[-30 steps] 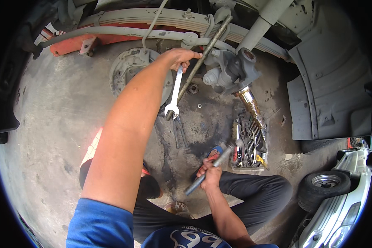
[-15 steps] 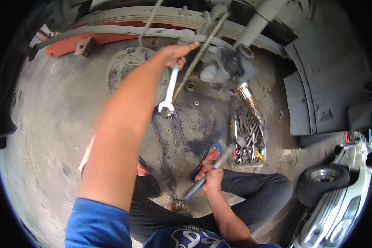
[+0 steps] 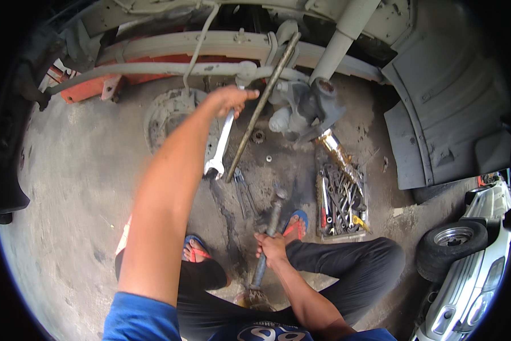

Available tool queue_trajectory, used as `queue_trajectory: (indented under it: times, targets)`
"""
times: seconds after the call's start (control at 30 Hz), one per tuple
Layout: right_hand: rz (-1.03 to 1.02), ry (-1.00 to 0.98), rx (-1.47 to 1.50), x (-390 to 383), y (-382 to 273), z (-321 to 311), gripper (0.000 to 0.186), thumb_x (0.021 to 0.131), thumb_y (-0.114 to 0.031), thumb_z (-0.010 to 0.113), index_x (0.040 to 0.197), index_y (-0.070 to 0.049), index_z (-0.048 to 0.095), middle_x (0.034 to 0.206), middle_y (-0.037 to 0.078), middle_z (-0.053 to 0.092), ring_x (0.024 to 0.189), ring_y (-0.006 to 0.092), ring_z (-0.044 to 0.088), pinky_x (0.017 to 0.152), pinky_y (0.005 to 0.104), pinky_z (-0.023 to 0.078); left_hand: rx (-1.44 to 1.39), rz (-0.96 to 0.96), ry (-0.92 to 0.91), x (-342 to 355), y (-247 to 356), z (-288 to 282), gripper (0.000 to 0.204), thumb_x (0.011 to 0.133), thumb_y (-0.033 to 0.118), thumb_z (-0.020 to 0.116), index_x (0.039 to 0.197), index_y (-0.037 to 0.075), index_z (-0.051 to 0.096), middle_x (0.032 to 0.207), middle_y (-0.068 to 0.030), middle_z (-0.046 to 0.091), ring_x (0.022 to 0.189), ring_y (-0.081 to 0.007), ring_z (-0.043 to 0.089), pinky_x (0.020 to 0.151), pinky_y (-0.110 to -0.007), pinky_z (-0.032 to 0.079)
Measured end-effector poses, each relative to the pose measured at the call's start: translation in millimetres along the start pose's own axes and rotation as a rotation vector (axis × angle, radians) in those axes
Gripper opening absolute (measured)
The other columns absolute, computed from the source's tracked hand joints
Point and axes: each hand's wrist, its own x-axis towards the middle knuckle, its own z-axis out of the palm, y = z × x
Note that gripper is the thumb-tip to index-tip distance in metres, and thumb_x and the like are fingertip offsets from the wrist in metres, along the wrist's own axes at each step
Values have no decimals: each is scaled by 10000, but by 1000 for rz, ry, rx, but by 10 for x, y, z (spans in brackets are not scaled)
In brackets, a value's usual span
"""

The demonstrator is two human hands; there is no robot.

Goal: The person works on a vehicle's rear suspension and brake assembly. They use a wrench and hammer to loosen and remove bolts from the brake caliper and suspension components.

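My left hand [image 3: 231, 101] is closed around the upper end of a silver wrench [image 3: 222, 145], whose open jaw points down toward the floor. Its thumb sticks out toward a long rusty rod [image 3: 258, 116], which leans diagonally from the axle parts down to the floor. Low in the middle, my right hand [image 3: 271, 248] grips a hammer [image 3: 275, 217] with a grey metal handle. The small hammer head points away from me, over the floor. Beneath the wrench and rod lie tongs-like pliers [image 3: 245, 193].
A tray of wrenches and sockets [image 3: 343, 199] lies to the right, under a greasy axle spindle [image 3: 336, 146] and grey knuckle [image 3: 306, 108]. Leaf springs [image 3: 198, 46] cross the top. A round backing plate [image 3: 167, 116] rests behind my left arm. A white vehicle [image 3: 465, 284] shows at right.
The hammer has swung from slanting right to nearly upright, its head moving left. My left hand and the wrench now appear slightly lower and farther left.
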Motion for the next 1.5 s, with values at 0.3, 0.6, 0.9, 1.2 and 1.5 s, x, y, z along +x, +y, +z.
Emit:
queue_trajectory:
  times: [0.3,0.6,0.9,1.2,1.5]
  targets:
    - [-283,75,-1180,487,1123,-326,480,895,-308,739,1206,-10,527,972,273,706,995,452,690,882,519,546,-236,120,182,-833,-635,295,325,1089,211,451,1324,-2,520,849,-21,538,628,-110,512,546,-286,512]
    - [-550,-194,-579,660,-76,489,743,988,-610,487,1479,-57,416,1310,240,604,1183,392,606,1010,522,493,-434,45,218,-686,-637,437,239,1083,196,434,1206,8,513,837,-74,572,700,-227,684,576,-358,607]
    - [-278,-635,-40,40,-1499,1652,327,1081,-344,486,1118,-24,546,671,39,503,445,162,515,467,381,564,-463,56,248,-425,-408,259,232,1077,161,439,1245,10,494,1040,-149,699,839,-284,750,626,-362,642]
    - [-354,-736,-189,457,-1533,1394,296,1072,-286,511,1206,-24,539,952,88,651,734,172,662,664,356,591,-338,-19,356,-90,-153,258,218,1056,131,398,1143,-5,545,945,-130,660,808,-296,744,653,-404,652]
    - [-279,-975,111,528,-1636,1233,271,1072,-271,539,1243,-66,494,859,91,644,693,204,688,590,340,613,-490,65,367,-26,-249,170,317,1063,79,407,1371,20,362,1133,-159,679,988,-300,729,769,-436,627]
